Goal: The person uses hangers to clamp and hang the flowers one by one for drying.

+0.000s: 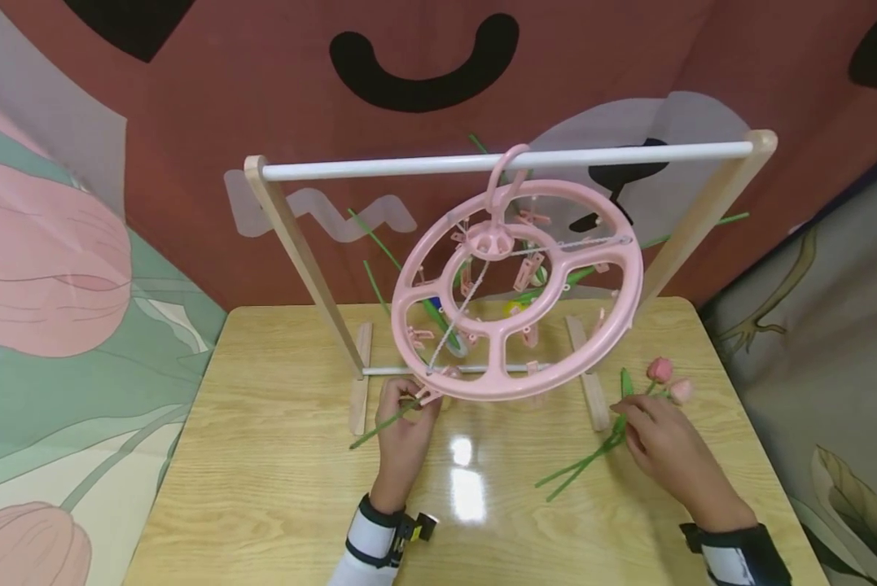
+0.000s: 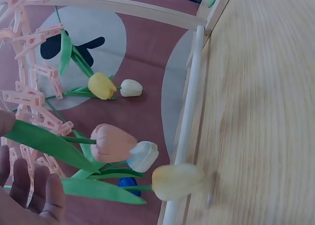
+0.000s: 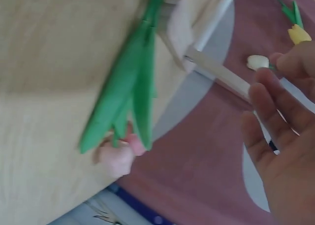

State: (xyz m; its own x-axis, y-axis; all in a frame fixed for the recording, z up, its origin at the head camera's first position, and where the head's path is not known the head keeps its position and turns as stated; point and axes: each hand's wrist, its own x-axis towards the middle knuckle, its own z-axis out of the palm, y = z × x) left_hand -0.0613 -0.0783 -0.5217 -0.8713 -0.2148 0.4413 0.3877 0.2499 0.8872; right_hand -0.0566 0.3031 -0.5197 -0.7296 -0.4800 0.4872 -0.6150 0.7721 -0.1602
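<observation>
My left hand (image 1: 406, 427) is at the front rim of a pink round clip hanger (image 1: 497, 358), pinching a green tulip stem (image 1: 379, 431) beside a clip (image 1: 427, 395). In the left wrist view its thumb meets a green leaf (image 2: 47, 144), near a pink tulip (image 2: 113, 144) and a cream tulip (image 2: 177, 181). Over on the right, my right hand (image 1: 661, 439) is above two pink tulips (image 1: 659, 370) lying crossed on the table. The right wrist view shows that hand's fingers (image 3: 268, 104) loose and apart from those tulips' leaves (image 3: 115, 97).
The hanger hooks over the white bar (image 1: 379, 167) of a wooden stand (image 1: 302, 260) on the wood-grain table (image 1: 277, 456). More tulips hang from its clips, including a yellow tulip (image 2: 102, 85), a white tulip (image 2: 131, 88) and a blue tulip (image 2: 129, 185). A printed curtain (image 1: 211, 98) stands behind.
</observation>
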